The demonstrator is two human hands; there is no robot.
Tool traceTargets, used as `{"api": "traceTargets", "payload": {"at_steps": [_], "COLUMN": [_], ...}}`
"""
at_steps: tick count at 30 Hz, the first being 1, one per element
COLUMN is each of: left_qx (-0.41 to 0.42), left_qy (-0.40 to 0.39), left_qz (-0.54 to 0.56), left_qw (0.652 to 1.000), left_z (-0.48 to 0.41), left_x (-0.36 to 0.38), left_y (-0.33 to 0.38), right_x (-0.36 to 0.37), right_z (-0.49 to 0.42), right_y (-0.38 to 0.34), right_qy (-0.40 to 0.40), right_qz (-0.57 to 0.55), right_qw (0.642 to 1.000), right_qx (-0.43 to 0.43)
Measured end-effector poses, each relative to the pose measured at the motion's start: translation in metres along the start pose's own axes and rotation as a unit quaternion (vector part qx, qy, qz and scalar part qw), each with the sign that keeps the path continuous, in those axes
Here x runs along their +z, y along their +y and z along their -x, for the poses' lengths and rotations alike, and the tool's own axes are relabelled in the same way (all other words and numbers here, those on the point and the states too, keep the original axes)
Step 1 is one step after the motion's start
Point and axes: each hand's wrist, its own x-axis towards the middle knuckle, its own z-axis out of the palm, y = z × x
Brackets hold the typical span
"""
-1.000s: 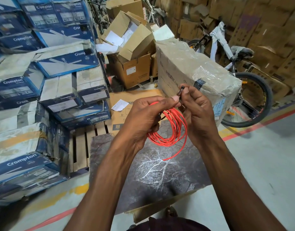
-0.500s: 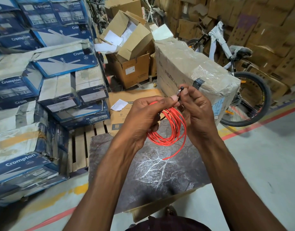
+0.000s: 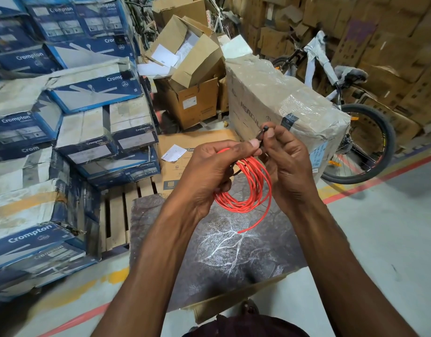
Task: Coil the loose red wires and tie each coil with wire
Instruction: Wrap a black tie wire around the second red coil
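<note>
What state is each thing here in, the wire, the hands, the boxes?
Red wire: coiled, one end hanging loose.
Black tie wire: pinched at the coil's top.
Left hand: gripping the coil.
Right hand: holding the tie wire.
Brown box: flaps open.
Wrapped carton: sealed.

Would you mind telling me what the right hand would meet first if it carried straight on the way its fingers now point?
Probably the plastic-wrapped carton. The right hand, pinching a dark tie wire, points up and away, and that carton fills the view just beyond its fingertips, though depth is unclear.
</note>
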Motion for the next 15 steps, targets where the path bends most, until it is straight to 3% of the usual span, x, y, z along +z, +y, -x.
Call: {"api": "traceTargets", "payload": {"at_steps": [15], "left_qx": [0.004], "left_qy": [-0.007], "left_qz": [0.003], "left_qw": [1.000], "left_z": [0.0002], "left_x": [-0.0001], "left_y": [-0.0007], "right_x": [-0.0047], "right_z": [0.0019], "right_y": [0.0018], "right_qy": [-0.007], "right_qz": [0.009], "right_qw": [1.000], "right_qx": [0.002]}}
